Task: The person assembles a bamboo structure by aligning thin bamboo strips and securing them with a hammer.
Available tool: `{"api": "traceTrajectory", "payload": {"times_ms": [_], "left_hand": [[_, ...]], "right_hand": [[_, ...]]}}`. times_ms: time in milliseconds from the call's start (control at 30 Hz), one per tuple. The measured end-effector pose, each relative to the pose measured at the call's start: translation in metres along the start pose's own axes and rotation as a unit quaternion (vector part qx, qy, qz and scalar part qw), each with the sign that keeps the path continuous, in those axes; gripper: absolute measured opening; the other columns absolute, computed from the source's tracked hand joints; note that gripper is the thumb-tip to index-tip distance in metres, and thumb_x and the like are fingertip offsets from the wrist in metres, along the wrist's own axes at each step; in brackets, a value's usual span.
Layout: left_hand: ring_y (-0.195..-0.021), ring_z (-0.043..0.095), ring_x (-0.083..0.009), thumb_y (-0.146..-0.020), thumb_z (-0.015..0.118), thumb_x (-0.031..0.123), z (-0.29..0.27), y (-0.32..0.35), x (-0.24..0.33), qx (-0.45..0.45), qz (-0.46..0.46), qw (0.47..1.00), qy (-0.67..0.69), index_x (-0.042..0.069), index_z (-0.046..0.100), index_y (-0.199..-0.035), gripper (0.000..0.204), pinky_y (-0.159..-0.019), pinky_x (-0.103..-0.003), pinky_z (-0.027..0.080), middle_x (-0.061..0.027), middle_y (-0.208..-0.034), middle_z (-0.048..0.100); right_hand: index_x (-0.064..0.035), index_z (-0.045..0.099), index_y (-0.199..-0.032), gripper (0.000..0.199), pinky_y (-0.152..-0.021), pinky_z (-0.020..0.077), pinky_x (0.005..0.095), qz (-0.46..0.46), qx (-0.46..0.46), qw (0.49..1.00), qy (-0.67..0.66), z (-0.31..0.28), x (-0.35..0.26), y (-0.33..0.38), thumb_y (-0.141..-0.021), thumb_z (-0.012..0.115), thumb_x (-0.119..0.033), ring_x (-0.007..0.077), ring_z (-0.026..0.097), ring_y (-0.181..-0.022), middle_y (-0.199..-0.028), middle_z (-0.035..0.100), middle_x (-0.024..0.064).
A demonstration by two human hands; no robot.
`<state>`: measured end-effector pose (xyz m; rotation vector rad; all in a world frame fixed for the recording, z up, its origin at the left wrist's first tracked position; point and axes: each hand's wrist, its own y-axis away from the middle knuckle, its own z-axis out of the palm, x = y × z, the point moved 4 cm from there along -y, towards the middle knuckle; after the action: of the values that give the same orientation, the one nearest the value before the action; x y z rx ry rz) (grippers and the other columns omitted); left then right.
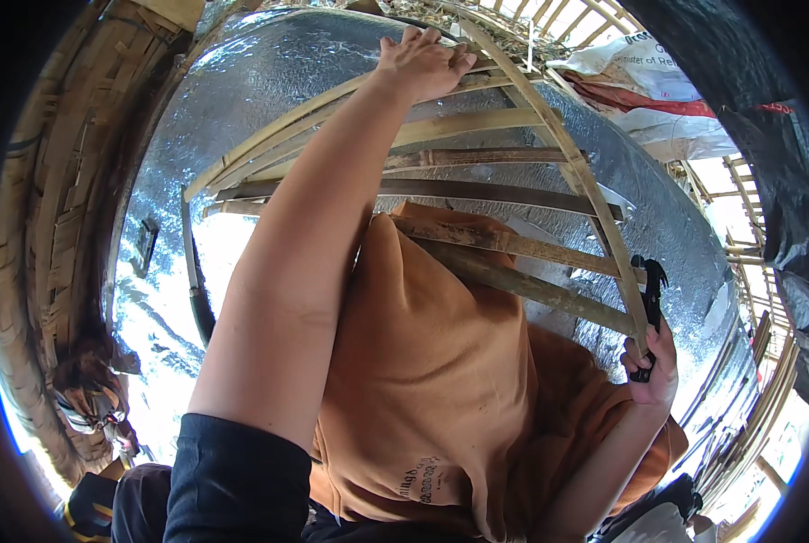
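A frame of split bamboo slats [504,192] lies across in front of me, several strips joined by a long curved crosspiece [572,156] on its right. My left hand [422,63] reaches to its far edge, with the fingers bent over the topmost strips; the fingertips are partly hidden. At the right, my right hand [654,365] is closed around the black handle of a claw hammer [654,288], held upright beside the crosspiece's near end. That hand's fingers also touch the crosspiece. Orange-brown cloth [422,353] covers my lap under the near slats.
Shiny silver-grey sheeting [268,54] spreads beneath the frame. A woven bamboo wall [60,199] stands at left, where a person [92,394] is partly visible. White and red sacks [640,81] lie at the far right, near dark plastic sheeting [785,181]. A dark curved strip [198,290] lies left.
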<state>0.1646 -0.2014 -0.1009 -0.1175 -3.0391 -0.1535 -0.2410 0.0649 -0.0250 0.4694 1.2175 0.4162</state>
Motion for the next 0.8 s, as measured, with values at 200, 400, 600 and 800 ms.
{"api": "traceTrajectory", "payload": {"times_ms": [200, 400, 600, 800], "left_hand": [[-0.137, 0.036, -0.0287, -0.102, 0.023, 0.055, 0.001, -0.001, -0.001, -0.027, 0.006, 0.999, -0.02, 0.032, 0.045, -0.145, 0.053, -0.112, -0.065, 0.026, -0.0085, -0.134, 0.046], [-0.136, 0.037, -0.0295, -0.104, 0.021, 0.052, 0.001, -0.007, 0.005, -0.06, 0.022, 0.995, -0.074, 0.03, 0.045, -0.145, 0.052, -0.109, -0.064, 0.032, -0.0091, -0.135, 0.046], [-0.136, 0.038, -0.0288, -0.104, 0.02, 0.048, 0.003, -0.003, 0.005, -0.025, 0.018, 0.997, -0.068, 0.03, 0.037, -0.15, 0.052, -0.108, -0.063, 0.034, -0.0083, -0.137, 0.045], [-0.139, 0.034, -0.0272, -0.103, 0.019, 0.046, 0.004, 0.003, 0.006, -0.02, -0.003, 0.999, -0.042, 0.031, 0.041, -0.148, 0.052, -0.112, -0.058, 0.029, -0.0071, -0.147, 0.04]], "right_hand": [[0.0003, 0.043, -0.135, 0.05, -0.047, 0.035, 0.0199, 0.0, 0.018, 1.0, 0.004, 0.002, 0.0, 0.002, -0.092, 0.061, -0.015, 0.0016, 0.04, -0.052, -0.085, 0.056, 0.0003], [0.0005, 0.045, -0.133, 0.046, -0.048, 0.036, 0.0201, -0.007, 0.021, 1.0, -0.007, 0.002, -0.001, 0.003, -0.092, 0.061, -0.014, 0.0021, 0.041, -0.053, -0.085, 0.056, 0.0001], [0.0004, 0.044, -0.133, 0.047, -0.048, 0.0367, 0.0203, -0.007, 0.026, 1.0, 0.009, 0.0, 0.0, 0.002, -0.092, 0.062, -0.015, 0.0022, 0.041, -0.053, -0.085, 0.056, 0.0], [-0.0004, 0.043, -0.135, 0.052, -0.048, 0.0366, 0.0204, -0.012, -0.004, 1.0, 0.0, 0.0, 0.002, 0.0, -0.092, 0.065, -0.02, 0.0025, 0.042, -0.053, -0.084, 0.056, 0.0002]]}}
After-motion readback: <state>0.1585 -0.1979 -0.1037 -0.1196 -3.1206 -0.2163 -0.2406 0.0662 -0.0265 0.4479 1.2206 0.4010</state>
